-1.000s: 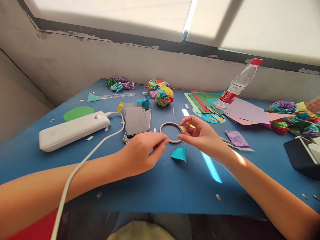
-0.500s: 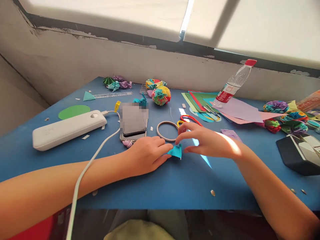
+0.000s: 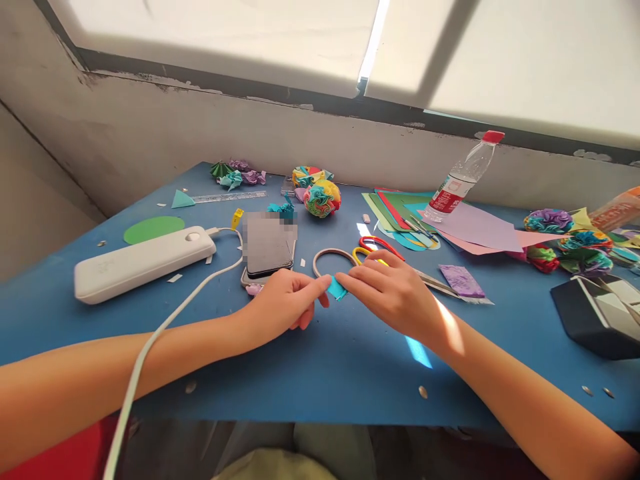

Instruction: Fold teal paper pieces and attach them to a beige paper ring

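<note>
A small piece of folded turquoise paper sits between my two hands, a little above the table's middle. My left hand pinches its left edge with thumb and forefinger, the other fingers curled under. From the right, my right hand holds the paper's other side with its fingertips, and its thumb is hidden. Just behind the paper stands a ring-shaped roll of tape. Scissors with red and yellow handles lie partly under my right hand, blades pointing right toward a folded purple paper.
A phone and a white power bank lie at left; its cable crosses my left forearm. Behind are ruffled paper balls. Coloured sheets bear a tilted-looking bottle. A black box stands at right.
My right hand has come from spread fingers onto the turquoise paper. My left hand has rolled over, thumb side up. The paper has shifted slightly left and away, and the scissors' blades now show.
</note>
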### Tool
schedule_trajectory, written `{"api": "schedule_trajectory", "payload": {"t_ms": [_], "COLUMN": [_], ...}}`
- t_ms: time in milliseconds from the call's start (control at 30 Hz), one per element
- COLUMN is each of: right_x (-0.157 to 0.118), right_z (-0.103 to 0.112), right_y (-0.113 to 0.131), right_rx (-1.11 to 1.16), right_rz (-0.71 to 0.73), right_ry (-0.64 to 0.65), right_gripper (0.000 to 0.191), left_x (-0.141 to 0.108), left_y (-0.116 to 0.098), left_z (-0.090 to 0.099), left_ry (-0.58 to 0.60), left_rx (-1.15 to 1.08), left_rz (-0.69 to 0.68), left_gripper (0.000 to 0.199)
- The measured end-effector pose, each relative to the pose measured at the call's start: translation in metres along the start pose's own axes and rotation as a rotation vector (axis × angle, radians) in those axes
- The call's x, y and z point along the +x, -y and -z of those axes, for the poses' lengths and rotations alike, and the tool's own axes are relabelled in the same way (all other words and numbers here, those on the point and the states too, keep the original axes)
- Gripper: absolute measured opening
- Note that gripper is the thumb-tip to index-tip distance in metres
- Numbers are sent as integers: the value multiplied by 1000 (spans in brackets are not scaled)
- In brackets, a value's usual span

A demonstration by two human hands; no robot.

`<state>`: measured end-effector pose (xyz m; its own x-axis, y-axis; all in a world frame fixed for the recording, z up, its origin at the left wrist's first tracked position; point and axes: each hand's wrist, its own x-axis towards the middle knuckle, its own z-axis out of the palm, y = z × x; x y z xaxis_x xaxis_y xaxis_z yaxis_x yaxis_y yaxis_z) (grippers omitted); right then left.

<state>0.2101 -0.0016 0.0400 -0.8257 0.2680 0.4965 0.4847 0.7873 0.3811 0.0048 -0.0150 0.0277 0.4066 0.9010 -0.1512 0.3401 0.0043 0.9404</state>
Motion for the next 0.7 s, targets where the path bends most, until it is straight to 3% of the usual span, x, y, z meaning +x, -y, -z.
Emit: {"api": "schedule_trajectory", "payload": {"t_ms": [133, 267, 367, 533, 600, 700], "right_x": [2, 3, 4, -2, -7, -13], "right_z": [1, 2, 4, 1, -2, -7], "right_y": [3, 7, 9, -10, -22, -30], "right_rx": [-87, -158, -153, -110, -141, -178], "right_rz": [77, 133, 148, 66, -25, -191], "right_ry": [-27, -47, -20, -35, -30, -75], "right_gripper": [24, 22, 24, 23, 24, 20], "left_x": [2, -1, 0, 3, 3, 1], "left_y": [-3, -4, -2, 4, 7, 13], "left_z": [1, -2, -2, 7, 9, 10], "left_ry": [-63, -10, -67, -285, -370, -437], "left_rx": [-116, -166, -65, 213, 383, 820], "left_rz": [-59, -86, -83, -153, -301, -772], "left_gripper": [33, 23, 29, 29, 25, 13]}}
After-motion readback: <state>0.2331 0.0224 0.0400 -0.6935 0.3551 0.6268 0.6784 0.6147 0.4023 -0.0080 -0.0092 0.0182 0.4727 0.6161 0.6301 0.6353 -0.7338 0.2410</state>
